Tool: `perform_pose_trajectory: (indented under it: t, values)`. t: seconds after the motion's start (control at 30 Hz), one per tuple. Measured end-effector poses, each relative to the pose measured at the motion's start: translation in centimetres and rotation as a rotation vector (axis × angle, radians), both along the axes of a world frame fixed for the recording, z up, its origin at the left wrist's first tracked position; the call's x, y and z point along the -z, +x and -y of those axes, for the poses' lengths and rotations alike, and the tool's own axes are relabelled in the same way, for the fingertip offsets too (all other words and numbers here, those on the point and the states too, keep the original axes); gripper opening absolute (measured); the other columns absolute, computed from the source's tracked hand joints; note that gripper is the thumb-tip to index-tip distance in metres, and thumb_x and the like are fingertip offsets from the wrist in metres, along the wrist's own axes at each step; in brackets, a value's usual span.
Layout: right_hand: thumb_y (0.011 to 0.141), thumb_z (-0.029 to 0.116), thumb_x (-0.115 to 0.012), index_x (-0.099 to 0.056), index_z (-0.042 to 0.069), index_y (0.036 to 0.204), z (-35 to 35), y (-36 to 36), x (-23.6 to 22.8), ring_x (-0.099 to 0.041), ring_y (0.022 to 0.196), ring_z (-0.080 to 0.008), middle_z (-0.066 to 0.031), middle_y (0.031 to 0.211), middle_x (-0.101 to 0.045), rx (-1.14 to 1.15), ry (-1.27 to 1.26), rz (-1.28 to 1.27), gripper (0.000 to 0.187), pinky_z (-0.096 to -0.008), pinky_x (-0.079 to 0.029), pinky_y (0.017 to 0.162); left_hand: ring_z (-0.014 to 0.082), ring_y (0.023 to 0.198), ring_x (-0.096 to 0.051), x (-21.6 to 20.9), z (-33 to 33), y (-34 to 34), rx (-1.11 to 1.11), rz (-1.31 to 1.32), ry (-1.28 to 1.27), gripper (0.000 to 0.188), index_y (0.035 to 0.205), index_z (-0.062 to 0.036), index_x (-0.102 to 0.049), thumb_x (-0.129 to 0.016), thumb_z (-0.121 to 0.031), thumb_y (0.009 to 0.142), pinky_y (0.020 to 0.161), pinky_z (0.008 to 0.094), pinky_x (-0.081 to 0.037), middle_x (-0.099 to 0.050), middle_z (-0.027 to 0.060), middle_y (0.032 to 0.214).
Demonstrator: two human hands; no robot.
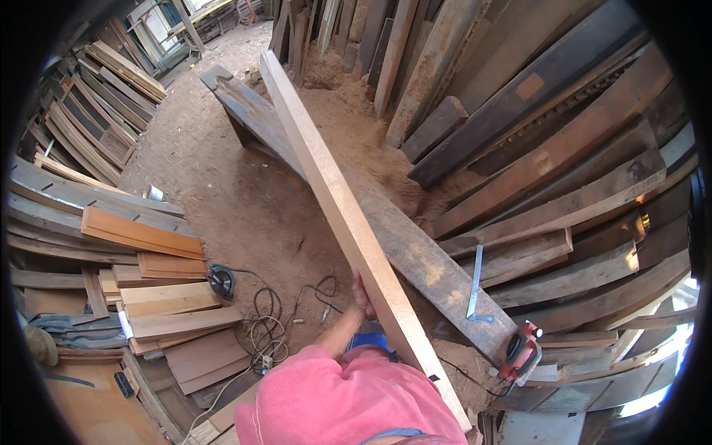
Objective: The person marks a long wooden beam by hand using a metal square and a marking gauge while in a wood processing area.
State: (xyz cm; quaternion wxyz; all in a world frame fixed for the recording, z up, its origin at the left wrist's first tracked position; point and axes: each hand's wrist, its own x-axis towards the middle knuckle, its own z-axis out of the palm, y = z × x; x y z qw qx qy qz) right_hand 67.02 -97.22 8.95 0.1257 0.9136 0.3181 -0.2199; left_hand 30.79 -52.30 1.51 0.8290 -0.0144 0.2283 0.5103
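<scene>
A long, pale, squared timber beam (pixel 337 193) runs slantwise from the far left of the middle down past my pink-shirted body. My left hand (pixel 361 298) grips its left side about two thirds of the way down, with the fingers partly hidden behind the wood. A small dark notch or mark shows near the beam's close end. My right hand is hidden. Under and to the right of the beam lies a worn wooden bench (pixel 419 252). On the bench's near part rest a metal square (pixel 475 289) and, at its end, a red power planer (pixel 521 352).
Upright planks and old boards (pixel 519 156) lean along the right side. Stacked boards (pixel 170 311) fill the left. A circular saw (pixel 221 282) sits beside them, with tangled cords (pixel 267 319) on the dirt floor (pixel 200 178). A white cup (pixel 154 193) stands farther back.
</scene>
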Motion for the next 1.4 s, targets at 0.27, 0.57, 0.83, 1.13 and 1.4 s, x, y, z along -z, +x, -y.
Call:
perform_pose_trajectory:
  t: [0.27,0.57,0.83,1.13,1.4]
  values:
    - [0.068,0.032,-0.081,-0.056,-0.002,0.127,-4.6,0.2,-3.8,-0.064,0.094,-0.0438,-0.0286,0.101,-0.066,-0.157,-0.025,-0.006,0.072,-0.0508,-0.05,0.086,0.034,0.109,-0.063,5.7,-0.9,-1.9,-0.115,-0.018,-0.145,0.102,0.135,-0.0115,-0.054,-0.056,-0.089,0.069,0.092,0.0554,-0.053,-0.064,0.0158,0.121]
    - [0.074,0.03,-0.076,-0.059,-0.001,0.126,-12.3,-2.4,-4.6,-0.066,0.086,-0.0444,-0.0287,0.092,-0.068,-0.39,-0.037,-0.061,0.063,-0.0519,-0.052,0.08,0.0349,0.101,-0.066,5.1,-9.7,-7.0,-0.253,-0.146,-0.039,0.094,0.137,-0.0071,-0.051,-0.048,-0.083,0.081,0.086,0.0499,-0.057,-0.065,0.0183,0.116]
    - [0.062,0.038,-0.085,-0.061,0.005,0.119,-26.2,-9.6,0.0,-0.059,0.113,-0.0414,-0.0222,0.105,-0.07,-0.54,0.147,-0.128,0.07,-0.051,-0.039,0.104,0.0307,0.124,-0.054,7.4,-12.9,-11.3,-0.067,-0.573,-0.219,0.106,0.146,-0.0117,-0.045,-0.049,-0.09,0.074,0.102,0.0491,-0.042,-0.059,0.0141,0.132]
    - [0.077,0.051,-0.068,-0.06,0.003,0.125,-44.7,-17.5,5.8,-0.061,0.114,-0.0405,-0.0274,0.117,-0.065,-0.665,0.237,-0.192,0.068,-0.0502,-0.042,0.104,0.0318,0.15,-0.013,2.5,-4.5,0.2,0.217,-0.602,-0.013,0.12,0.158,-0.0272,0.014,-0.072,-0.061,0.08,0.114,0.061,-0.017,-0.014,0.0093,0.164]
    - [0.079,0.038,-0.071,-0.058,0.0,0.121,-48.6,-16.3,5.4,-0.062,0.109,-0.046,-0.0265,0.108,-0.069,-0.782,0.205,-0.184,0.058,-0.0493,-0.049,0.096,0.0338,0.12,-0.055,6.3,-6.0,5.7,0.404,-0.943,-0.092,0.092,0.15,-0.0109,-0.025,-0.079,-0.041,0.082,0.089,0.0559,-0.051,-0.051,0.0172,0.138]
